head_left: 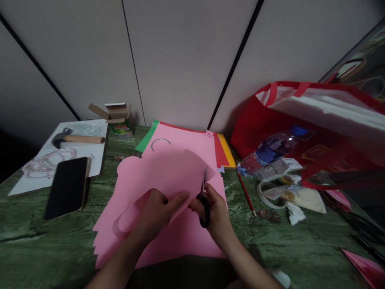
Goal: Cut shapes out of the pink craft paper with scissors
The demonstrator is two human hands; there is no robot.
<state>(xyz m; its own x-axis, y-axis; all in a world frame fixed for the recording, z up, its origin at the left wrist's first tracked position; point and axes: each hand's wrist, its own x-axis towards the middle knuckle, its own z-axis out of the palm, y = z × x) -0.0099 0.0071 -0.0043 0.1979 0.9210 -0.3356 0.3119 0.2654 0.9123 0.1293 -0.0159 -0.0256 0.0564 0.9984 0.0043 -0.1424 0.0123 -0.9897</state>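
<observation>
A large sheet of pink paper [159, 172] is lifted and curled over more pink paper on the green table [18, 228]. My left hand [158, 206] is closed on the sheet's near part, thumb on top. My right hand [213, 208] has its fingers in the black handles of a pair of scissors [205, 204]. Their blades point away from me and meet the right side of the lifted sheet. How far apart the blades are, I cannot tell. Under the sheet, the lower pink paper [192, 245] reaches toward the table's front edge.
Green, red and yellow paper [226, 150] shows behind the pink. On the left lie a phone [67, 186], a hammer [80, 138], beads [49, 162] and an opened box [120, 124]. A red bag [249, 124], bottle [270, 148], red pencil [246, 194] and tape roll [261, 196] are on the right.
</observation>
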